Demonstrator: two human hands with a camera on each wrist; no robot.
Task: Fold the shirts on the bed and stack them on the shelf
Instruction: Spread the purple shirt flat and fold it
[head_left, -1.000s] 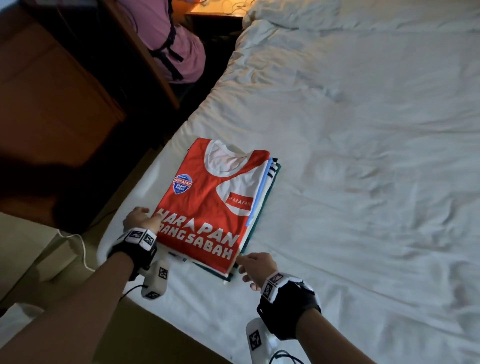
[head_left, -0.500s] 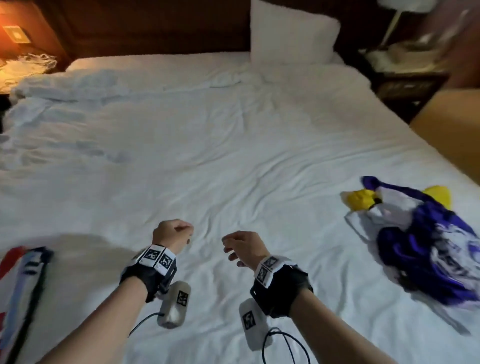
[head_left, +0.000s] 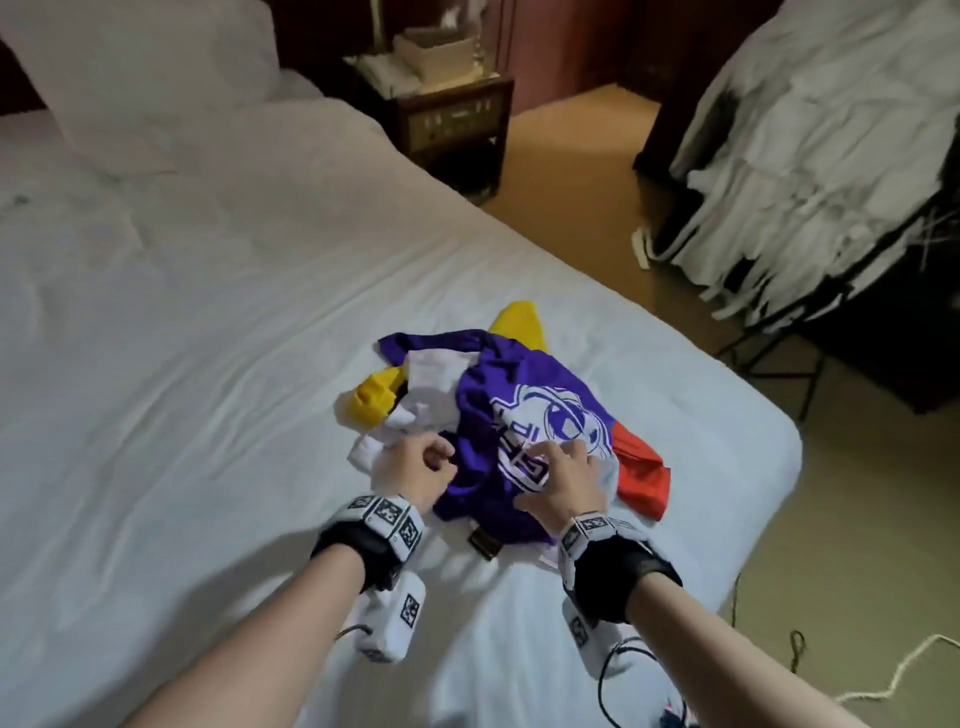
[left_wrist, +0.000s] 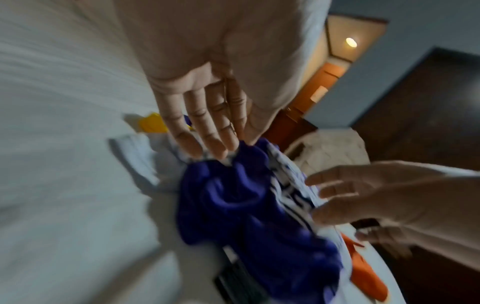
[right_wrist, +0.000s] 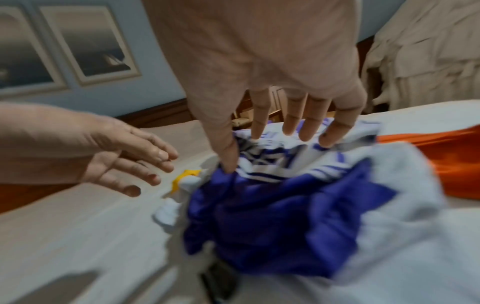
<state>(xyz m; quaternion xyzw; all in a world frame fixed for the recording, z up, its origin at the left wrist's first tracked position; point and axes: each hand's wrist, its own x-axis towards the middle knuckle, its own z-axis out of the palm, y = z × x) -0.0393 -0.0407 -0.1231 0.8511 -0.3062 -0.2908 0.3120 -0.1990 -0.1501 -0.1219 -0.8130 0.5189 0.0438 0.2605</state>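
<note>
Two hands reach a crumpled heap of shirts (head_left: 498, 415) lying unfolded near the corner of the bed (head_left: 208, 364); no shelf is in view, so folding and stacking of this heap appear still to come. Left hand (head_left: 415, 467) hovers at the heap's near-left edge, fingers extended and fingertips (left_wrist: 218, 150) touching cloth, grasping nothing. Right hand (head_left: 563, 473) is spread, fingertips (right_wrist: 306, 133) on the purple shirt's (head_left: 488, 395) white print, not yet clenched

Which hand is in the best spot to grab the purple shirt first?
Probably the right hand: its spread fingers already rest on the purple shirt, over its white print. The left hand only meets the pile's near-left edge.
</note>
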